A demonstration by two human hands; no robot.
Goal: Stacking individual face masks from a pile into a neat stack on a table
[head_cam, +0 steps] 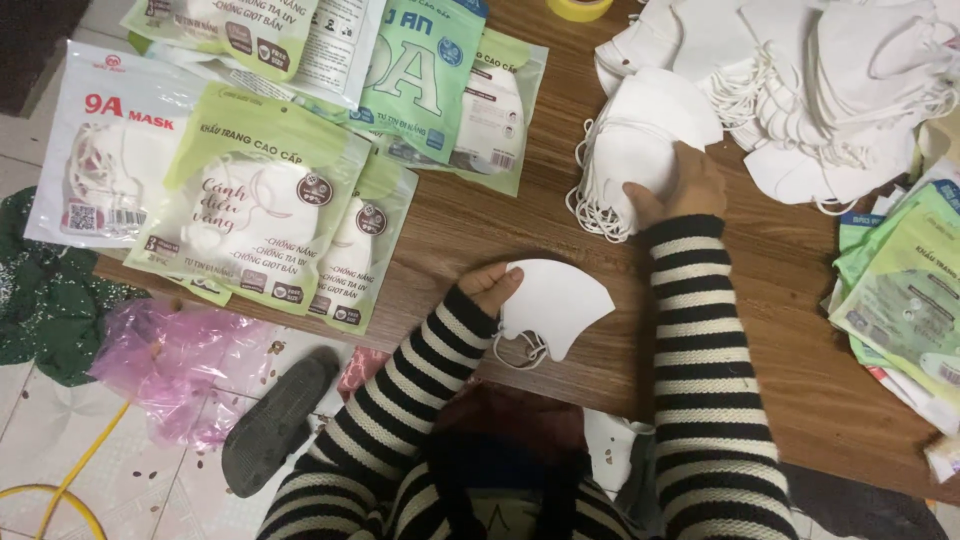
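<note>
A wooden table fills the right and middle of the view, seen from above by a person in black-and-cream striped sleeves. Across its far right corner sprawls a loose heap of white face masks, ear loops trailing. On the left, sealed mask packets in green and white overlap one another and hang over the table's left edge; a second pile of green packets lies at the right edge. A crumpled pink plastic bag and a dark slipper lie on the tiled floor near left, with a green cloth further left and a yellow cord in the near corner. Just left of the heap stands a tidy stack of folded masks; the right hand rests on its near side, fingers curled together over the top mask, thumb pressed against the stack's edge. Near the middle of the table, the left hand pinches the left edge of a single folded mask, fingers clamped on it, its loops dangling below. A yellow tape roll peeks in at the far edge.
</note>
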